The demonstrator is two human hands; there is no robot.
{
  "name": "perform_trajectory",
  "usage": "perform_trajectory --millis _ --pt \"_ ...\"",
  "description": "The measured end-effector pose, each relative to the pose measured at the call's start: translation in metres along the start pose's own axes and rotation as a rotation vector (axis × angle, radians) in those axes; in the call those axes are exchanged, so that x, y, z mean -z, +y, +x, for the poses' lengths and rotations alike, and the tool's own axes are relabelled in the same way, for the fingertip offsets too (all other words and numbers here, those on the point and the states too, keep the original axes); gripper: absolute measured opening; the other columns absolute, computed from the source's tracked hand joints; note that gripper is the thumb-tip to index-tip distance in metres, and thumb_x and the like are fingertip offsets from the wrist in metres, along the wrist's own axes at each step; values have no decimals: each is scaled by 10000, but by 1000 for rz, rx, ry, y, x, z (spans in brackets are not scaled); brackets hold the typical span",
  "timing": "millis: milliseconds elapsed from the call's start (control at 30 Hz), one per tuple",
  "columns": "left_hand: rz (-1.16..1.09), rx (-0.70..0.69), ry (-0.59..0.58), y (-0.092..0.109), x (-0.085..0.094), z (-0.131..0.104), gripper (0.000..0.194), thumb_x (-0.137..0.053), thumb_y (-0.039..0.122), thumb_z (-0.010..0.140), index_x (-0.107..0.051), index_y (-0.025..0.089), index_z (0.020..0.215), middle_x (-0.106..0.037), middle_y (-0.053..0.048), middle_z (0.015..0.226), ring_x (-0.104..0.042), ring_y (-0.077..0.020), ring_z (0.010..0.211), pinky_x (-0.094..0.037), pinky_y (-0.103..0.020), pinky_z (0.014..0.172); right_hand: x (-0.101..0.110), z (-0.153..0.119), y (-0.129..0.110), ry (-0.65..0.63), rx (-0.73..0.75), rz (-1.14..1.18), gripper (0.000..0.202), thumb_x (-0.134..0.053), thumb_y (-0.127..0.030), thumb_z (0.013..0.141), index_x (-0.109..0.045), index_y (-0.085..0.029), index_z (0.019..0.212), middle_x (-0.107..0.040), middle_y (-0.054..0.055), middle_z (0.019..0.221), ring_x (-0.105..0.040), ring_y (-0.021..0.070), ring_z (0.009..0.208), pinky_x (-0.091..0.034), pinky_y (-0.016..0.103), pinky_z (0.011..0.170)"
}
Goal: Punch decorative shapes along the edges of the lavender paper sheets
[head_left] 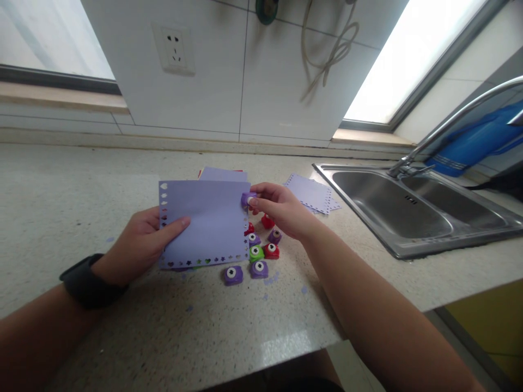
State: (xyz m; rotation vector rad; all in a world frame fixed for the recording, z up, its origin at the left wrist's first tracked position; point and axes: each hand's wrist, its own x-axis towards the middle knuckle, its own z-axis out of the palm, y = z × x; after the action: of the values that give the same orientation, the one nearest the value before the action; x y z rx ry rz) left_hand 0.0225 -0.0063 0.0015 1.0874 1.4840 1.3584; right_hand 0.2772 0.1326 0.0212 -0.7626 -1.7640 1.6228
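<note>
- Nearest the lens, both of my forearms run up from the bottom edge, a dark wristband [87, 280] on the left one
- Left hand [141, 247] pinches the lilac paper sheet [204, 220] by its left side, thumb lying on the face, fingers hidden behind it
- Right hand [280, 209] is closed on a small purple punch [247, 199], which sits over the sheet's upper right edge; I cannot tell how far the paper goes into it
- Cut-out shapes run down the sheet's left edge, along the bottom and down the lower part of the right edge; the top edge looks plain
- Just below the right grip lie loose punches: purple ones [233, 274], a green one [256, 252] and red ones [271, 250], close together on the counter
- Behind the held sheet more paper [223, 174] peeks out; right of my right hand a stack of punched sheets [312, 193] lies flat
- No writing is readable; small marks on the sink's [408, 218] divider are too blurred
- Speckled stone counter [73, 190] lies open to the left of the left grip; its front edge is close under my arms
- Tap [449, 122], wall socket [175, 49], a hanging cord [330, 49] and bright windows stand beyond
</note>
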Motion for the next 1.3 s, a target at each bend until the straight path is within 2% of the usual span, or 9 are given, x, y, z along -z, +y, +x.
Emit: perform_trajectory --millis 400,567,800,1033,1300 --pt "-11 49 -36 0 2 -1 278 -837 441 755 -765 250 943 -797 -3 827 -727 -190 686 -628 -265 607 1 5 8 8 25 -5 346 -826 -405 796 -717 -231 1075 -716 40 949 -619 148 759 -509 295 671" --pt "24 31 -46 -2 2 1 286 -825 466 766 -761 241 930 -802 -7 834 -718 -178 676 -615 -244 598 1 6 10 -1 37 38 350 -833 -397 793 -711 -228 1074 -712 41 973 -627 149 812 -505 287 698" --pt "156 -45 -14 -6 6 2 327 -796 493 787 -762 215 957 -814 -45 933 -756 -241 818 -650 -329 728 -2 3 8 -30 20 73 335 -834 -387 796 -697 -233 1060 -693 26 919 -599 137 743 -475 262 599" --pt "229 -100 -25 -8 8 4 380 -766 509 813 -764 231 1071 -812 -55 1039 -759 -265 961 -638 -365 860 -4 1 5 -58 32 91 291 -826 -373 803 -713 -217 1021 -692 17 908 -611 127 769 -473 240 611" --pt "269 -127 -17 -7 8 3 312 -774 509 801 -771 230 940 -818 -58 960 -763 -284 965 -633 -402 885 -5 -1 3 -72 -7 136 291 -831 -365 790 -709 -210 1004 -704 19 894 -615 125 720 -490 235 573"
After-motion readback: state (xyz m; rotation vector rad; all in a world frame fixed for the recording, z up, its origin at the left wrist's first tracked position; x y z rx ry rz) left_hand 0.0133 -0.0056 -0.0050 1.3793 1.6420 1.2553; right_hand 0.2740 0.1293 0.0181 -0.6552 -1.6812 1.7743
